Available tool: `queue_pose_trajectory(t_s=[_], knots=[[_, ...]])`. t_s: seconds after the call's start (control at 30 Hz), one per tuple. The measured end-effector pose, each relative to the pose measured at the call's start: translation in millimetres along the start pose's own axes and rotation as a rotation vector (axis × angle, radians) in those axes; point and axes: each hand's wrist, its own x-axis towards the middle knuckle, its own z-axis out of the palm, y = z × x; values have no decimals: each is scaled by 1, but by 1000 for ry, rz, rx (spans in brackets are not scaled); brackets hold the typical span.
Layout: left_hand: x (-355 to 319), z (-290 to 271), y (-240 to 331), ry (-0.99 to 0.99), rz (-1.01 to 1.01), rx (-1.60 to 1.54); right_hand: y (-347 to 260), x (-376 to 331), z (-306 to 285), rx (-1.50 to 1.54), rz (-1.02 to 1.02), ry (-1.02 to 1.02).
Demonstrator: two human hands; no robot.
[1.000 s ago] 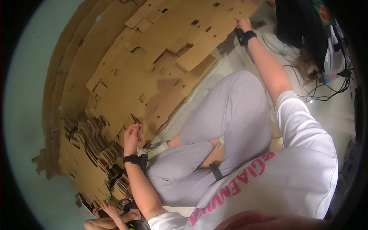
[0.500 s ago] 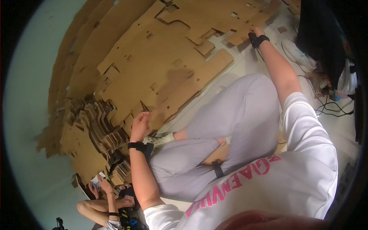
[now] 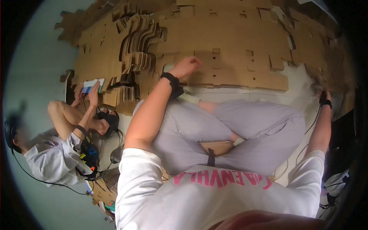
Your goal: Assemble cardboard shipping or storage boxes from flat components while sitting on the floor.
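My left hand (image 3: 186,67) has its fingers curled closed, just above a large flat die-cut cardboard sheet (image 3: 226,73) with slots and small holes. Whatever those fingers hold, if anything, is hidden. Out at the far right, my right hand (image 3: 323,94) grips the near edge of a brown cardboard piece (image 3: 326,71), which is smeared by motion. Its fingers are partly hidden there. Dark straps circle both my wrists. My crossed legs (image 3: 230,126) are in front of the sheet, with a small brown panel (image 3: 217,147) between them.
A row of overlapping cut cardboard pieces (image 3: 140,42) lies left of the sheet. Further left, a seated person (image 3: 57,157) holds a white, blue and green object (image 3: 91,85) in both hands. Pale floor tiles (image 3: 245,96) show before my legs. Black cables (image 3: 329,199) lie at lower right.
My view has turned, so the cardboard now runs across the top and the other person shows more fully. My right hand is now at the far right beside the blurred cardboard. The left stays closed.
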Motion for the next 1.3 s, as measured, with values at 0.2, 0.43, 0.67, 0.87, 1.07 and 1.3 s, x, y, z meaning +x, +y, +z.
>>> queue_pose_trajectory(t_s=[0.2,0.43,0.67,0.87,1.07,1.3], knots=[[5,-13,-20,-46,26,-79,67,-53,108,-31,159,24],[-10,-5,7,-48,227,-175,-15,-245,277,-507,-485,-315],[-59,1,55,-88,361,-426,-6,-436,464,-991,-855,-741],[-81,25,59,-268,411,-530,98,-446,549,-999,-1130,-883],[-72,46,49,-246,197,-622,127,-402,552,-1129,-1314,-793],[-67,39,56,-297,140,-749,114,-410,550,-904,-1238,-779]])
